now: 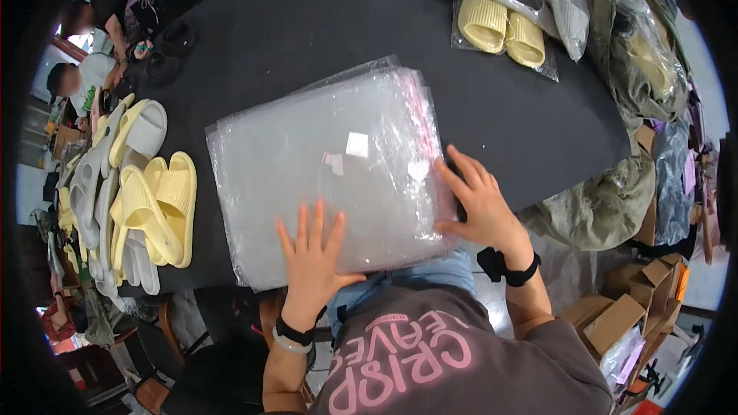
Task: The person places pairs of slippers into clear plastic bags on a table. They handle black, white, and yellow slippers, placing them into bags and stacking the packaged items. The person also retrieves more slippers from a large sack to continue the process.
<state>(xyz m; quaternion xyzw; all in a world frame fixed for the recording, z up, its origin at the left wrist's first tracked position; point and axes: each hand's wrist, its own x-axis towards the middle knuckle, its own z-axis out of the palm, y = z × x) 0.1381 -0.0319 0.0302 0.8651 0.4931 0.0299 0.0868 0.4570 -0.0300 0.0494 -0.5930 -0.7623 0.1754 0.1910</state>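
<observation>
— Black table (538, 123) spans the centre of the head view. What do we record around it?
— Yellow slippers (142, 204) at the left side, a bagged yellow pair (483, 24) toward the far right, and cardboard boxes (615, 323) on the lower right.
— Where do we locate the stack of clear plastic bags (288, 184)?
— Directly in front of the wearer, flat at the near side of the table. A white square (357, 144) lies over its middle.
— How do we describe its direction?
— Its long axis runs left to right, with the right end angled slightly away from the body. The pink-striped edge (419, 115) faces right.
— State of each hand?
— Left hand (311, 261): palm down, fingers spread over the near part of the stack, gripping nothing. Right hand (486, 207): unclenched, thumb and fingers apart at the right edge; we see no firm pinch.
— Which step do we assign?
— We judge it to be steadying or squaring the stack. The next move would call for light, even pressure from the left and aligned edges at the right, since thin film probably slides easily.
</observation>
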